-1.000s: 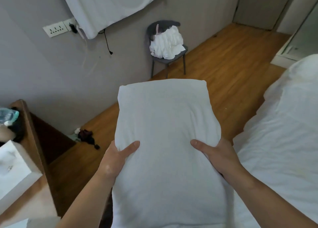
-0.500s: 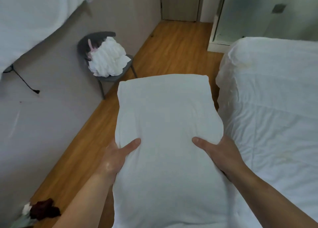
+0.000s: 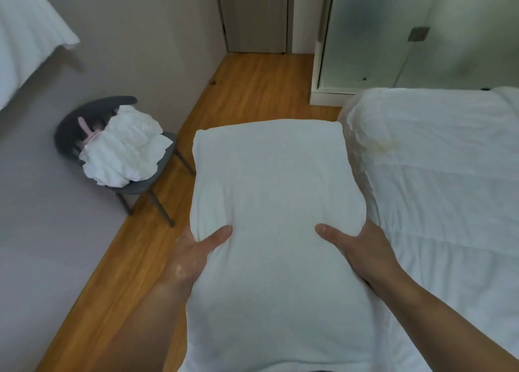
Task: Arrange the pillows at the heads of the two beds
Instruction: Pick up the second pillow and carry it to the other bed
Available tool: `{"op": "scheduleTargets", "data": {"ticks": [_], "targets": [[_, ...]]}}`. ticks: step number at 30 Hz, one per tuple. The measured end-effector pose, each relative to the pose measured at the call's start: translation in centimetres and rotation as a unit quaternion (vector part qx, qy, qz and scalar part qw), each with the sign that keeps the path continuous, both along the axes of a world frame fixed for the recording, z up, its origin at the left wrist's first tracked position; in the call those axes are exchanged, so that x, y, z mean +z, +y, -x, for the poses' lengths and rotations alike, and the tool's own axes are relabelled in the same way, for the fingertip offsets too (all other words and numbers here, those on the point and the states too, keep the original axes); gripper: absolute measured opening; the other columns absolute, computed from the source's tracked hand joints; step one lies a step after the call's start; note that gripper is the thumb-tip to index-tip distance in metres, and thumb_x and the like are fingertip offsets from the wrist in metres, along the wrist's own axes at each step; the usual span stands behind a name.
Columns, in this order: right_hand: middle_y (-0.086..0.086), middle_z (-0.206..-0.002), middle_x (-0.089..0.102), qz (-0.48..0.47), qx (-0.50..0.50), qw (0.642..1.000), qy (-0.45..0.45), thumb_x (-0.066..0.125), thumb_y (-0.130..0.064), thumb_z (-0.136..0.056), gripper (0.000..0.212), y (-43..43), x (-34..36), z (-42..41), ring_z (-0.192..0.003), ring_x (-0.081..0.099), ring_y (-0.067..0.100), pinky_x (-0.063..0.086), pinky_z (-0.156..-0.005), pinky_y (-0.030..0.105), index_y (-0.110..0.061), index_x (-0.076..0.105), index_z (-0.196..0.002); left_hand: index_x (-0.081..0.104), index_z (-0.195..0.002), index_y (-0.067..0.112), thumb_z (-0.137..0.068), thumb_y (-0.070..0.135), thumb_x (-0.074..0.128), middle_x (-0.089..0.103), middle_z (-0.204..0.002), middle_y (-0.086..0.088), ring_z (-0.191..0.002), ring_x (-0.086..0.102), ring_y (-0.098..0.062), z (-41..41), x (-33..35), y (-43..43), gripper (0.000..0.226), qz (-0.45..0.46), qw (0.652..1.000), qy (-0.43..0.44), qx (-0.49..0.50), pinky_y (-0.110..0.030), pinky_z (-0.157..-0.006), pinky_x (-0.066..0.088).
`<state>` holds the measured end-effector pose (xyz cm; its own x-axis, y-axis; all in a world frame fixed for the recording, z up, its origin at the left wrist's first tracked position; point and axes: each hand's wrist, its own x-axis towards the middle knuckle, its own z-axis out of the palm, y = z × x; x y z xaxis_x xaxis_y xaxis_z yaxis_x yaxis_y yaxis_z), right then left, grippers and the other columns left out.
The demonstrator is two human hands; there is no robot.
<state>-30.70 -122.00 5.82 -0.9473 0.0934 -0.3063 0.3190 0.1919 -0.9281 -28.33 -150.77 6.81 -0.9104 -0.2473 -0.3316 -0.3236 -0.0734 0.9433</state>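
Head view | one pillow point(image 3: 269, 203) | two hands, left point(image 3: 193, 256), right point(image 3: 362, 251), clamped on its sides | one bed point(image 3: 438, 175) | one chair point(image 3: 157, 172)

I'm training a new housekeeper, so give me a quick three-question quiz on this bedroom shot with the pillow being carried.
1. True or false: the pillow is already lying on the bed.
2. Multiple choice: what sits on the grey chair? A) a heap of white linen B) a suitcase C) nothing
3. Short answer: which hands grip the pillow, and where?

Key
1. False. It is held up in front of the person, over the floor beside the bed.
2. A, the white linen.
3. Both: the left hand on its left edge and the right hand on its right edge, thumbs on top.
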Motion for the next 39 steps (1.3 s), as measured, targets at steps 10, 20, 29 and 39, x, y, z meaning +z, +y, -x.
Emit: {"op": "scheduleTargets", "data": {"ticks": [10,20,29,39], "targets": [[-0.016,-0.112,0.072,-0.019,-0.063,0.998,0.002,0.091,-0.041,-0.071,0.066,0.6,-0.4,20.1,-0.102,0.068,0.005,0.053,-0.086,0.03,-0.033,0.062,-0.129,0.035,-0.151,0.033,-0.088,0.027,0.08,0.05,-0.121,0.022,-0.113,0.049,-0.005,23.5,-0.7,0.7,0.078,0.063,0.996,0.023,-0.054,-0.022,-0.098,0.036],[-0.02,-0.108,0.073,-0.036,-0.139,0.99,0.014,0.088,-0.045,-0.071,0.058,-0.8,1.6,41.7,-0.099,0.068,0.002,0.051,-0.079,0.028,-0.037,0.064,-0.124,0.018,-0.164,0.021,-0.086,0.033,0.079,0.035,-0.164,-0.001,-0.153,0.032,-0.027,50.0,0.8,-0.5,0.1,0.087,0.988,0.018,-0.128,-0.032,-0.119,0.024],[-0.024,-0.098,0.069,-0.028,-0.176,0.984,0.013,0.088,-0.042,-0.073,0.049,2.3,0.0,59.5,-0.088,0.063,-0.007,0.045,-0.068,0.017,-0.039,0.062,-0.115,0.014,-0.165,0.023,-0.088,0.033,0.076,0.028,-0.169,-0.001,-0.155,0.029,-0.029,70.2,1.1,3.7,0.099,0.134,0.974,0.035,-0.178,-0.041,-0.123,0.023],[-0.021,-0.097,0.07,-0.008,-0.182,0.983,0.011,0.088,-0.044,-0.071,0.042,10.1,1.3,79.5,-0.088,0.066,0.0,0.049,-0.07,0.024,-0.041,0.063,-0.104,0.017,-0.164,0.029,-0.071,0.064,0.081,0.032,-0.167,-0.001,-0.152,0.035,-0.033,90.8,1.7,10.7,0.119,0.14,0.974,0.016,-0.177,-0.051,-0.122,0.029]]}}
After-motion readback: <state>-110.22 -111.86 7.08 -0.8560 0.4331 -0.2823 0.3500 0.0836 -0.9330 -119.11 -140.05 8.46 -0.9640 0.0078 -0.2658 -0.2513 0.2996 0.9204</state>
